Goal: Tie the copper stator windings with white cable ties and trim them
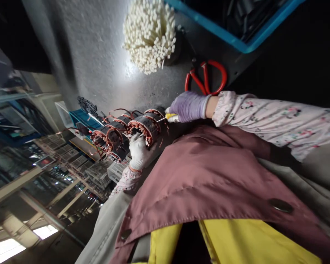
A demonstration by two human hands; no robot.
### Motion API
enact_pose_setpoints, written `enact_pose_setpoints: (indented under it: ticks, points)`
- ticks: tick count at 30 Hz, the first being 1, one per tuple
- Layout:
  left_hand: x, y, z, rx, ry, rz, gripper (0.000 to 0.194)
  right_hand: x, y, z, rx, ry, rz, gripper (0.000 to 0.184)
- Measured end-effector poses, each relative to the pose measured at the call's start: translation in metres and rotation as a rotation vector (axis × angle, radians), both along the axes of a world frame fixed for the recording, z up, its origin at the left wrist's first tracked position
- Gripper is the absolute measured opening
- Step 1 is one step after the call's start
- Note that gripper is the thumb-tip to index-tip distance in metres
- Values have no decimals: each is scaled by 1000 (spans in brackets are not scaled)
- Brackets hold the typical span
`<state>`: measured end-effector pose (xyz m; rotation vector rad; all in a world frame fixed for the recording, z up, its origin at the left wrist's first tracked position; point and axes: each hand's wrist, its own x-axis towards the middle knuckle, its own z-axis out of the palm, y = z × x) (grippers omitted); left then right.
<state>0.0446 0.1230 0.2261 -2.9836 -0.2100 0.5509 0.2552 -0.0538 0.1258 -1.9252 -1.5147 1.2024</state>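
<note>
My left hand (139,150), in a white knit glove, grips the near end of a motor stator (150,126) with copper windings. Its thumb and fingers lie against the ring, partly hidden inside and behind it. In a purple glove, my right hand (189,107) is closed round the yellow and white handle (171,116) of a thin-shafted tool like a screwdriver. The shaft points at the stator's right end; whether the tip touches the windings I cannot tell. Several more stators (106,137) with loose copper leads lie close together to the left.
On the dark metal table (99,58) stands a thick bundle of thin white sleeves or sticks (151,35). Red-handled scissors (206,79) lie beyond my right hand. A blue crate (244,46) holds dark pieces. Shelving and crates (68,154) are at the left.
</note>
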Motion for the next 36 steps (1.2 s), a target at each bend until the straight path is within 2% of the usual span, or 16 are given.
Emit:
enact_pose_setpoints:
  ticks: [6, 11, 16, 23, 29, 36]
  points:
    - [2, 5, 4, -36, -5, -140, 49, -5, -8, 10, 7, -31, -26, 47]
    - [4, 2, 5, -41, 41, -141, 48, 2, -25, 22, -19, -81, -20, 46]
    - [4, -1, 4, -39, -21, -203, 43, -2, -40, 25, -73, -74, -44, 45]
    - [2, -1, 2, -70, 36, -119, 42, -11, -29, 32, -100, -39, -38, 41]
    - [2, -2, 0, -69, -37, -177, 41, -2, -24, 46, -156, 36, -65, 37]
    - [2, -3, -1, -66, -58, -223, 38, 6, -28, 57, -198, -56, 14, 35]
